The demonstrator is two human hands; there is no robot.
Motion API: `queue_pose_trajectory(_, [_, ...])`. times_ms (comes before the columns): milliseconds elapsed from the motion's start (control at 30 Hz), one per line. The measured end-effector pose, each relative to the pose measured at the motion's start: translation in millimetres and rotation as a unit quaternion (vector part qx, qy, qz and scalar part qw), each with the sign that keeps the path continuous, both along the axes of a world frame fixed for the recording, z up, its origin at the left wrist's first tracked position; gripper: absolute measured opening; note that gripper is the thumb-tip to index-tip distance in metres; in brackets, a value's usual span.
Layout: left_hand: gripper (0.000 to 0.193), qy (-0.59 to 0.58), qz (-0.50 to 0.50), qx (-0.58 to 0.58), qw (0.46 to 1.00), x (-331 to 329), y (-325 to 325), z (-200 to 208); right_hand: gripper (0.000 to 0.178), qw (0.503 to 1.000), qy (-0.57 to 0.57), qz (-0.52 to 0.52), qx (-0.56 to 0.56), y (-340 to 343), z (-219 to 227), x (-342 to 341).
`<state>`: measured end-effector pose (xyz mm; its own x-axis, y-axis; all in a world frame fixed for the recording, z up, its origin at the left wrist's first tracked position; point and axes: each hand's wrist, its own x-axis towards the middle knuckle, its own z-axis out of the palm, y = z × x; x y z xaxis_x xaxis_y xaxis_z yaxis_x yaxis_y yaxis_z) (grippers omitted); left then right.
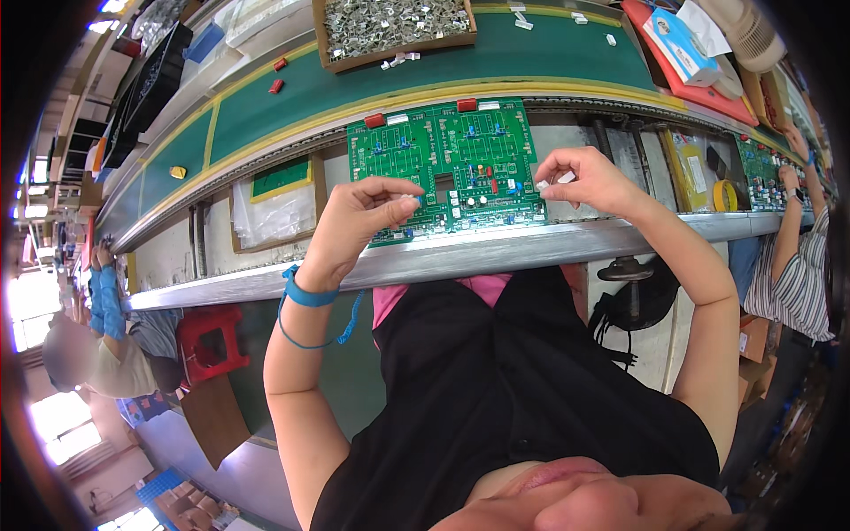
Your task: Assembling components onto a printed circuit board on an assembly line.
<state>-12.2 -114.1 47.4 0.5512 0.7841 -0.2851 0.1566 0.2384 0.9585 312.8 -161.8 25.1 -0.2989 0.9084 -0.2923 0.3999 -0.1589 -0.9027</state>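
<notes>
A green circuit board (370,161) rests across the rails in front of me, carrying red, blue and white components. My left hand (367,211) is over the board's left side, thumb and index finger pinched on a small white connector (409,199). At the right edge of the board, my right hand (591,181) is closed around small white connectors (565,179), one of them at its fingertips. Their exact shape is too small to make out. A blue wrist strap (312,294) with a coiled cord is on my left wrist.
Beyond the board runs a green conveyor belt (257,124) with a cardboard tray (398,55) of small clear-white parts. Red components (276,86) lie on the belt. A tissue box (680,46) stands far right. Co-workers sit on both sides; a red stool (212,341) is at left.
</notes>
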Motion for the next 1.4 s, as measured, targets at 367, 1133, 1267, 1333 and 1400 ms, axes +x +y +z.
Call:
queue_pose_trajectory(367, [0.028,-0.034,0.037,-0.005,0.999,-14.0,-2.9,-4.9,0.015,0.998,-0.043,-0.001,0.047,-1.6,-6.7,-7.8])
queue_pose_trajectory(1133, [0.013,0.254,0.060,0.421,0.869,4.8,8.0,-12.8,0.013,0.968,-0.131,0.081,0.200,-4.9,-6.7,-11.3])
queue_pose_trajectory(1267, [0.015,0.306,0.043,0.436,0.845,6.1,12.6,-14.1,0.013,0.946,-0.137,0.102,0.275,-7.0,-11.6,-12.9])
queue_pose_trajectory(1333, [0.015,0.312,0.041,0.453,0.834,5.4,14.1,-16.8,0.013,0.943,-0.142,0.108,0.282,-7.3,-12.0,-13.7])
queue_pose_trajectory(1400, [0.013,0.303,0.042,0.480,0.822,4.4,14.7,-18.4,0.012,0.941,-0.136,0.102,0.293,-7.3,-11.7,-15.6])
